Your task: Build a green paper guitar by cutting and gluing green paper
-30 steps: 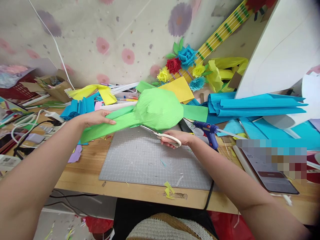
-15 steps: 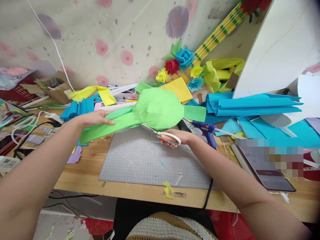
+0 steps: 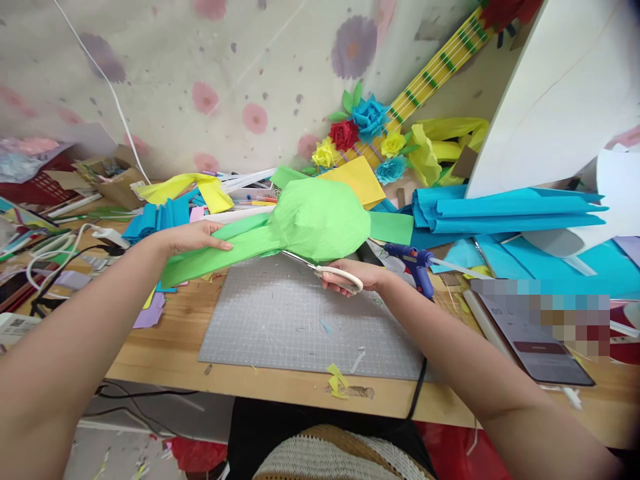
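A light green paper-covered piece, rounded with gathered paper running off to the left, is held above the grey cutting mat. My left hand is closed on the gathered green paper, thumb on top. In my right hand is a pair of scissors with cream handles. Their blades point left and lie against the lower edge of the green paper, near where it narrows; the tips are partly hidden by it. A flat green strip sticks out at the right of the rounded part.
Right of my right hand lies a blue glue gun. Folded blue paper and a phone are farther right. A yellow paper guitar with flowers leans at the back. Cables and yellow paper lie left.
Almost nothing differs. The green piece and both hands have shifted very slightly in the picture; the scissors stay at the paper's lower edge.
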Available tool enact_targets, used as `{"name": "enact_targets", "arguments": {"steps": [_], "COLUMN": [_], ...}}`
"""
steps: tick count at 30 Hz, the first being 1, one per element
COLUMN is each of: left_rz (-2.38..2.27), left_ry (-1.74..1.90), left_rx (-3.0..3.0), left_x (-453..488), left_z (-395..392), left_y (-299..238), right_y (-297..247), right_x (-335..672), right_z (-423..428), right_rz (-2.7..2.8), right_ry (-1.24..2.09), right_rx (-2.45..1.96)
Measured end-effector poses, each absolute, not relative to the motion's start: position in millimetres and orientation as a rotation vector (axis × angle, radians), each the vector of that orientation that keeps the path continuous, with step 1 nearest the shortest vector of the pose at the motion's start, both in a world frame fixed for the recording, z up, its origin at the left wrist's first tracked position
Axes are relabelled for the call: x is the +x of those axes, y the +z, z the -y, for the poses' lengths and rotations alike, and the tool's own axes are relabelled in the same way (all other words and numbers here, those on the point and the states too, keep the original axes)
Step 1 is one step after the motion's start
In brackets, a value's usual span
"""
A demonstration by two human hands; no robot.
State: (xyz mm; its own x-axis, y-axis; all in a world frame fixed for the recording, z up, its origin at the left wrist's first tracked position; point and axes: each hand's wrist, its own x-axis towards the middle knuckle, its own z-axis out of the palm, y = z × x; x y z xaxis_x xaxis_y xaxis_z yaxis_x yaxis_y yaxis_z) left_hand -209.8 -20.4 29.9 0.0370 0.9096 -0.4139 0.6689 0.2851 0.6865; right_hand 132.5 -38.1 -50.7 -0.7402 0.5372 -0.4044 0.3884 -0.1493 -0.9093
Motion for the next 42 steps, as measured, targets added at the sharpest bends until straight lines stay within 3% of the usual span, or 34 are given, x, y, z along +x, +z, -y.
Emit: {"name": "enact_targets", "arguments": {"steps": [7,42], "left_rz": [-1.603,-1.559], "left_ry": [0.200,0.404], "left_rx": [1.407,1.238], "left_x": [-210,-206], "left_z": [19,27], "left_y": [31,25], "right_y": [-55,-56], "right_x": [131,135], "right_z": [39,37], "right_rz": [1.954,2.024], "right_ry": [2.016,1.983], "right_rx": [-1.065,-1.058]}}
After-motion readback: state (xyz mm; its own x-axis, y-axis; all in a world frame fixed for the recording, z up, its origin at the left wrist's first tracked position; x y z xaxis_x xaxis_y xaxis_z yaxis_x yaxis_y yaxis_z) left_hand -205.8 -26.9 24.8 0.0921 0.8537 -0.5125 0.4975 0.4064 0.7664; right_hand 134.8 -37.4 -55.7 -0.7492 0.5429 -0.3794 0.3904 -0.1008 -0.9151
